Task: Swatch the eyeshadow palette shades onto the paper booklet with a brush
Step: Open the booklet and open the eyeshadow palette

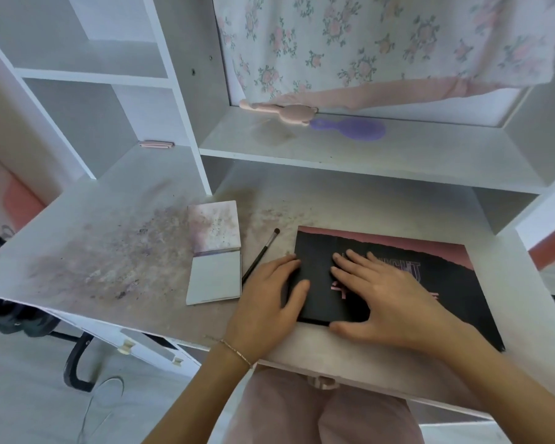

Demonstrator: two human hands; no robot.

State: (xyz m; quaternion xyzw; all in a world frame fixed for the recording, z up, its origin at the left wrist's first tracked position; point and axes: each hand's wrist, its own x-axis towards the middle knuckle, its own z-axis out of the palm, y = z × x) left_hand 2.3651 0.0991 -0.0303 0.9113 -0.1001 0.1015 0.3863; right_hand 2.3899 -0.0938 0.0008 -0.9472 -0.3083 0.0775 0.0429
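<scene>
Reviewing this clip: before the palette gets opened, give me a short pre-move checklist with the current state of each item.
1. Palette closed and flat on the desk: ok, lid down, nothing stacked on it.
2. Left hand at the palette's left edge, thumb on the lid: ok.
3. Right hand placed to lift: not ok yet, its fingers lie flat on the lid, thumb at the front edge.
4. Brush within reach: ok, lying free on the desk between booklet and palette.
5. Paper booklet open with a usable page: ok, near page looks blank, far page already smudged.
6. Brush tip clean: cannot tell.
</scene>
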